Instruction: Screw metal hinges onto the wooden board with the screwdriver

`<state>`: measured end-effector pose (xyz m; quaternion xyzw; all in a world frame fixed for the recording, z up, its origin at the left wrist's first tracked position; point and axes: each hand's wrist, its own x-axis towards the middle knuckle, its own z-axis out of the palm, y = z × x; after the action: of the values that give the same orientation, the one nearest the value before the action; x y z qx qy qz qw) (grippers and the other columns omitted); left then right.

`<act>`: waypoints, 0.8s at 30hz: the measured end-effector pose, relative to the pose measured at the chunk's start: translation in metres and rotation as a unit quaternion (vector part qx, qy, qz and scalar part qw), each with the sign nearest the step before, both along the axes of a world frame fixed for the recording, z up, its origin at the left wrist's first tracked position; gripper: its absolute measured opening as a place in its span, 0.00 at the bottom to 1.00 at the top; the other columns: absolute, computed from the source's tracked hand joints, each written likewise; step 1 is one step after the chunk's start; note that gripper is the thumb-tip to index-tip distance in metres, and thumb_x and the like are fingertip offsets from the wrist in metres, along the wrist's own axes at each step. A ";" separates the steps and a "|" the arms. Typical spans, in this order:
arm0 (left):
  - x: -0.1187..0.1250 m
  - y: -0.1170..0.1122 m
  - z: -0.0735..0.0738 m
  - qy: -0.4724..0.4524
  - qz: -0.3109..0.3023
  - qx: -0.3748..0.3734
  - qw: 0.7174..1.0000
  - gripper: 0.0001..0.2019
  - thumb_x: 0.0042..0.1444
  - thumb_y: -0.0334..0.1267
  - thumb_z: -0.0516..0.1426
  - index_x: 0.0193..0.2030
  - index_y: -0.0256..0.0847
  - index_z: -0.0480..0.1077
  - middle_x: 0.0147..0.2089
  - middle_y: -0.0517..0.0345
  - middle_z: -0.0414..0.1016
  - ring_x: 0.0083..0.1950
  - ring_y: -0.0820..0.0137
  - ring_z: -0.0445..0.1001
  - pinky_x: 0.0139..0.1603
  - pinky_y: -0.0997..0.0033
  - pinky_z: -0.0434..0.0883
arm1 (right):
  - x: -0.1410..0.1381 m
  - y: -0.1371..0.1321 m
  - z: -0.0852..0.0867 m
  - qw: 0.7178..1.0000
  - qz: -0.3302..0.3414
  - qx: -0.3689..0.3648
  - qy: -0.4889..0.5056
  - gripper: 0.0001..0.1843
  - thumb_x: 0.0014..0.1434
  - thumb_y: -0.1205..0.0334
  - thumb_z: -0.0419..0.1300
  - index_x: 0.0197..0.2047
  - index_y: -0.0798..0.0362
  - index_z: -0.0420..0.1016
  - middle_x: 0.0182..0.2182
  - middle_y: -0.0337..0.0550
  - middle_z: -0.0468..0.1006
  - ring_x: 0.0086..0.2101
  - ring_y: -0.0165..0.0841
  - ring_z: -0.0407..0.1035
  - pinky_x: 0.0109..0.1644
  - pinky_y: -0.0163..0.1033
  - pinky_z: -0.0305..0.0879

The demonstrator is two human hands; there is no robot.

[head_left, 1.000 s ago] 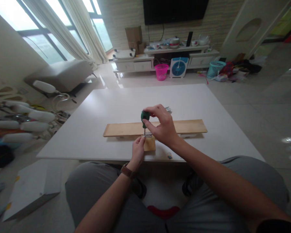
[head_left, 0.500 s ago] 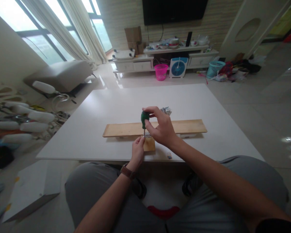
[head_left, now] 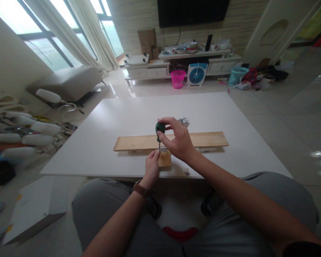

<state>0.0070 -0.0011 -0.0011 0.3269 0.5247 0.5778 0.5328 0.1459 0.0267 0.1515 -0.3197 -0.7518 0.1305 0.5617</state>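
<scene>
Right hand [head_left: 178,141]: fingers gripping the green-handled screwdriver [head_left: 159,130], long axis near vertical, tip down at the left end of the silver metal hinge [head_left: 163,149]. Left hand [head_left: 151,167] nearer the tip, fingertips right beside it; can't tell if they're closed on anything. Hinge is where the small wooden block [head_left: 164,160] meets the long flat wooden board [head_left: 135,142], near white desk's [head_left: 96,157] front edge. Count: one each; silver metal pieces [head_left: 184,122] beyond board uncountable.

Bright windows [head_left: 46,50] at L w/ pale curtains [head_left: 91,30], blk TV [head_left: 193,12] on beige wall [head_left: 133,18], shiny tile flr [head_left: 267,134]
</scene>
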 end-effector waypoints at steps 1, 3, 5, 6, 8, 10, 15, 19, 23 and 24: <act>0.000 0.000 0.001 -0.004 -0.002 -0.001 1.000 0.19 0.48 0.54 0.68 0.30 0.38 0.76 0.31 0.56 0.79 0.33 0.68 0.72 0.36 0.70 0.69 | 0.000 0.000 0.001 1.000 -0.002 0.001 0.004 0.12 0.65 0.65 0.63 0.51 0.47 0.70 0.45 0.42 0.78 0.45 0.35 0.75 0.47 0.45 0.79; 0.000 0.000 0.002 -0.009 -0.005 -0.002 1.000 0.19 0.48 0.54 0.69 0.31 0.38 0.76 0.31 0.56 0.80 0.34 0.68 0.73 0.37 0.70 0.69 | 0.000 -0.001 0.002 1.000 -0.011 -0.001 0.008 0.10 0.64 0.62 0.66 0.48 0.47 0.71 0.43 0.41 0.75 0.43 0.34 0.74 0.45 0.44 0.79; 0.000 0.000 0.002 -0.010 -0.003 0.000 1.000 0.19 0.48 0.54 0.69 0.31 0.38 0.76 0.31 0.56 0.80 0.33 0.68 0.73 0.37 0.70 0.70 | 0.000 -0.001 0.001 1.000 -0.013 -0.007 0.011 0.09 0.65 0.64 0.64 0.48 0.47 0.71 0.43 0.41 0.76 0.44 0.34 0.74 0.47 0.45 0.79; 0.000 0.000 0.002 -0.009 -0.001 0.000 1.000 0.19 0.47 0.53 0.69 0.30 0.38 0.76 0.31 0.56 0.80 0.33 0.68 0.73 0.37 0.70 0.70 | 0.000 -0.001 0.001 1.000 -0.004 -0.012 0.014 0.10 0.66 0.66 0.62 0.49 0.47 0.71 0.45 0.42 0.77 0.46 0.35 0.75 0.50 0.46 0.79; 0.000 0.000 0.001 -0.006 0.000 0.002 1.000 0.18 0.47 0.53 0.69 0.30 0.38 0.76 0.31 0.56 0.80 0.33 0.69 0.72 0.37 0.70 0.69 | 0.000 -0.001 -0.001 0.999 0.026 -0.026 0.016 0.15 0.66 0.69 0.58 0.54 0.47 0.69 0.50 0.44 0.79 0.52 0.37 0.76 0.56 0.48 0.78; 0.000 0.000 0.000 -0.005 -0.001 0.002 1.000 0.18 0.48 0.53 0.69 0.30 0.38 0.76 0.31 0.56 0.79 0.33 0.69 0.72 0.36 0.70 0.69 | -0.001 -0.001 -0.002 0.998 0.050 -0.037 0.012 0.18 0.66 0.71 0.56 0.57 0.46 0.67 0.56 0.47 0.79 0.56 0.38 0.76 0.58 0.50 0.78; -0.001 0.000 0.001 -0.010 -0.004 -0.001 1.000 0.19 0.48 0.54 0.69 0.31 0.38 0.76 0.31 0.56 0.79 0.33 0.68 0.72 0.36 0.70 0.69 | -0.001 -0.001 0.001 0.999 0.025 -0.019 0.019 0.13 0.65 0.66 0.63 0.51 0.47 0.69 0.49 0.45 0.77 0.49 0.36 0.75 0.50 0.46 0.79; -0.001 0.000 0.002 -0.003 -0.013 -0.001 1.000 0.20 0.48 0.55 0.69 0.30 0.38 0.76 0.31 0.57 0.79 0.33 0.69 0.72 0.37 0.70 0.69 | -0.001 0.000 0.002 0.999 0.012 -0.010 0.030 0.09 0.65 0.65 0.65 0.47 0.48 0.72 0.43 0.41 0.73 0.43 0.34 0.72 0.45 0.44 0.79; -0.002 0.001 -0.002 0.005 -0.007 0.005 1.000 0.19 0.49 0.54 0.68 0.30 0.38 0.75 0.30 0.58 0.77 0.32 0.69 0.70 0.35 0.71 0.67 | -0.001 -0.002 0.000 0.999 0.044 -0.008 0.021 0.17 0.66 0.71 0.58 0.55 0.47 0.70 0.49 0.44 0.78 0.50 0.36 0.75 0.53 0.47 0.79; -0.002 0.001 -0.003 0.007 -0.006 0.009 1.000 0.19 0.49 0.54 0.68 0.30 0.38 0.75 0.30 0.58 0.77 0.32 0.70 0.70 0.35 0.71 0.67 | -0.001 -0.002 -0.001 0.999 0.045 -0.002 0.016 0.19 0.65 0.73 0.57 0.57 0.47 0.69 0.51 0.45 0.79 0.52 0.37 0.76 0.54 0.48 0.79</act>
<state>0.0055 -0.0005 -0.0043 0.3386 0.5215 0.5770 0.5296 0.1447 0.0250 0.1506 -0.2845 -0.7560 0.1627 0.5666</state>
